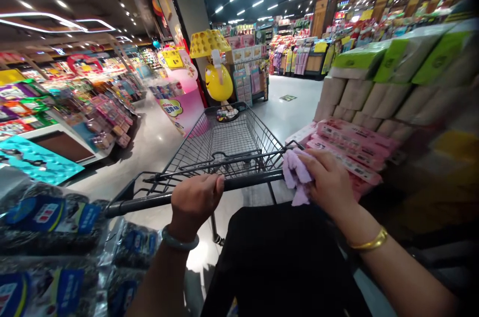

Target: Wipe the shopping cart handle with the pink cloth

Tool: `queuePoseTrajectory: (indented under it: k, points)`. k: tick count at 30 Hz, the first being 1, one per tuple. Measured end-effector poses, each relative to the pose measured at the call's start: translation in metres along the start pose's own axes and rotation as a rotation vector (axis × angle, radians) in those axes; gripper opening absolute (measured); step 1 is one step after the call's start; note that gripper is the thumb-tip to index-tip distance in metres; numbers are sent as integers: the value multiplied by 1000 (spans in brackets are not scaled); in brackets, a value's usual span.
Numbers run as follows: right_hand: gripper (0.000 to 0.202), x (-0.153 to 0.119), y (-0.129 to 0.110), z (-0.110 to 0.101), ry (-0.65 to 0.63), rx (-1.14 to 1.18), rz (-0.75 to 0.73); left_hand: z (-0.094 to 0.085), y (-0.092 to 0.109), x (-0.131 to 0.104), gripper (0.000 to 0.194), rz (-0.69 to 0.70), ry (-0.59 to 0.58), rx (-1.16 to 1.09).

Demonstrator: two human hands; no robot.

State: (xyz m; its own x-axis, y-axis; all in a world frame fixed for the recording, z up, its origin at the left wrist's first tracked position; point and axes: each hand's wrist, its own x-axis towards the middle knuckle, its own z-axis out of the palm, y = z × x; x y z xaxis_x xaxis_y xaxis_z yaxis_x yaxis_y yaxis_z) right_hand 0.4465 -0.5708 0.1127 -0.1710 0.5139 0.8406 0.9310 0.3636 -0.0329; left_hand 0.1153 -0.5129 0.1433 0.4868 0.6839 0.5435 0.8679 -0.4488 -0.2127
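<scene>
In front of me stands a wire shopping cart [232,140] with a dark handlebar [254,179]. My left hand [197,198] is wrapped around the bar left of its middle, a grey-green bangle on the wrist. Near the bar's right end, my right hand [329,179] is closed on a crumpled lilac cloth [297,174], which lies against and around the bar. A gold bracelet circles that wrist. The palm side of both hands is hidden.
Clear bags of dark goods [48,222] are stacked close on the left. Pink packs [348,147] and green-topped paper packs [359,60] pile up on the right. Ahead are a pink display bin [183,107], a yellow egg-shaped figure [219,80] and tiled floor [295,88].
</scene>
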Motion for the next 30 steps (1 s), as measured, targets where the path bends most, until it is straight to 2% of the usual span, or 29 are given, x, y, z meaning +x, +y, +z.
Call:
queuePoseTrajectory:
  k: [4, 7, 11, 14, 16, 19, 20, 23, 26, 28, 30]
  points:
    - [41, 13, -10, 4, -162, 15, -24, 8, -15, 4, 49, -11, -22, 20]
    - [34, 25, -11, 10, -225, 21, -70, 14, -27, 9, 49, -49, -33, 31]
    - [30, 36, -14, 22, -222, 64, -45, 22, -48, 19, 49, -78, -66, 4]
    - [34, 36, -28, 31, -201, 80, 12, 27, -63, 25, 49, -105, -76, -3]
    - [39, 35, -38, 36, -175, 98, 19, 27, -65, 27, 46, -122, -45, -21]
    - [41, 32, -49, 42, -117, 180, -19, 19, -42, 26, 39, -225, 90, -94]
    - [41, 31, -51, 44, -92, 226, -29, 16, -27, 26, 36, -244, 132, -151]
    - [36, 29, -50, 49, -16, 386, -21, 5, 26, 26, 29, -163, 187, -425]
    - [30, 28, -44, 53, 30, 458, -18, 4, 64, 32, 33, -105, 136, -606]
    - [28, 28, -38, 56, 50, 448, 2, 10, 74, 39, 37, -112, 84, -636]
    - [30, 30, -30, 59, 83, 432, 67, 16, 74, 45, 36, -127, 44, -638]
